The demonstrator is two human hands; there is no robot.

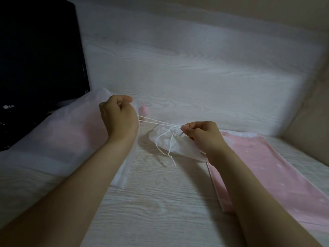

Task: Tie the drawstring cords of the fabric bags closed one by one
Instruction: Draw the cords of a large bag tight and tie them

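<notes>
A black screen [41, 50] stands at the far left, unlit, with a small LG logo [8, 106] on its lower edge. Below it lies a dark base [16, 129], its surface too dim to make out. The bench [160, 202] is pale, whitewashed wood with a strong grain. An upright back panel [178, 59] of the same pale grain rises from its far edge. A plain beige wall [311, 104] closes the right side, meeting the back panel at a corner

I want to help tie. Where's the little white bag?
Head view: the little white bag is mid-frame, at the right hand, left of the pink fabric.
</notes>
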